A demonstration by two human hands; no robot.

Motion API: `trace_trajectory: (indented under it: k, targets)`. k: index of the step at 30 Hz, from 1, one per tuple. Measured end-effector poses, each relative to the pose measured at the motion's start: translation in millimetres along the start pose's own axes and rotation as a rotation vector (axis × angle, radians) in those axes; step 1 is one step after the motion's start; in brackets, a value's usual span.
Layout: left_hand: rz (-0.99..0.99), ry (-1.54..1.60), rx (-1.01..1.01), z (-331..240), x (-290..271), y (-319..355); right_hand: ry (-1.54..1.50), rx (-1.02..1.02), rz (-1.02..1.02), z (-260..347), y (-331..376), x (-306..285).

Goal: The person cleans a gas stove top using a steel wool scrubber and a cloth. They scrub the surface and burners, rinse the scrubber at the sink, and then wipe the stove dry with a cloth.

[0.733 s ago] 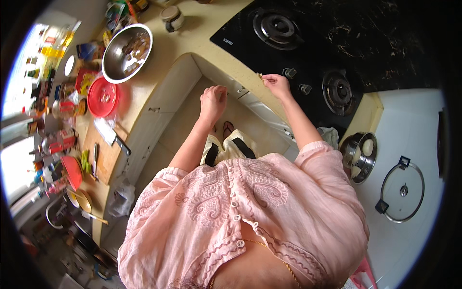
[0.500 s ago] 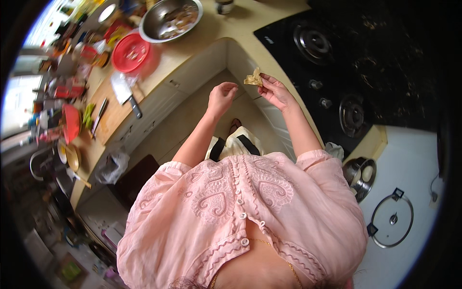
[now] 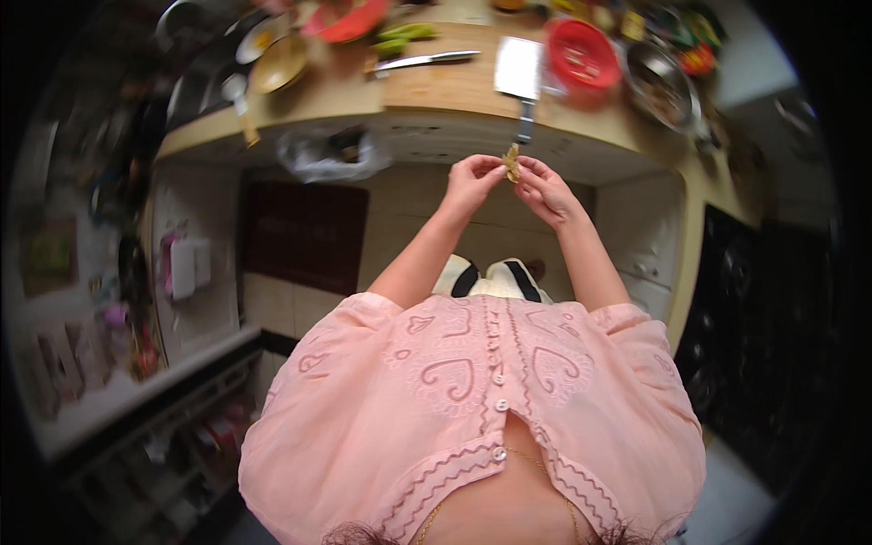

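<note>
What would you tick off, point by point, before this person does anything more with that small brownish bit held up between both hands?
1. Both hands on the piece: ok. The left hand and right hand pinch the small yellow-brown piece between their fingertips.
2. What the piece is: cannot tell, too small and blurred.
3. Wooden cutting board within reach ahead: ok, part of it is bare.
4. Steel cleaver: not ok, its handle juts past the counter edge toward the hands.
5. Long knife: ok, lying flat on the board, apart from the hands.
6. Red round bowl: ok, upright on the counter.
</note>
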State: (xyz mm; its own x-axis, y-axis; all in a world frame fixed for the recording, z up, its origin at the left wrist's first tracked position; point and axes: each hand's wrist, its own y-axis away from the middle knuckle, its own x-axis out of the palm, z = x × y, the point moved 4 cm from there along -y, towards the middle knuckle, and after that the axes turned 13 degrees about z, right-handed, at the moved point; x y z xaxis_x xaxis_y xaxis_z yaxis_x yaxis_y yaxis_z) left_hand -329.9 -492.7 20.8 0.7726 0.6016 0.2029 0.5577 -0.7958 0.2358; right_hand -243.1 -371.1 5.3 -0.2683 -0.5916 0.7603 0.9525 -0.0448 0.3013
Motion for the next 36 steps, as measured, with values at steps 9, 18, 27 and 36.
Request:
trace_trajectory:
  k: [9, 18, 27, 36]
  targets:
    - [-0.456, 0.143, 0.024, 12.7, -207.7, 92.7, 0.205, 0.301, 0.077, -136.6, -149.7, 132.5]
    - [-0.523, 0.134, -0.09, 32.6, -291.5, 90.2, 0.526, 0.183, 0.058, -148.8, -219.2, 163.3]
    - [-0.043, -0.213, -0.245, 68.8, -173.5, 21.5, 0.628, 0.191, -0.4, -122.8, -65.9, 25.1]
    - [0.646, -0.186, -0.251, 76.4, 66.8, -42.9, 0.45, -0.312, -1.039, -48.3, 189.5, -104.1]
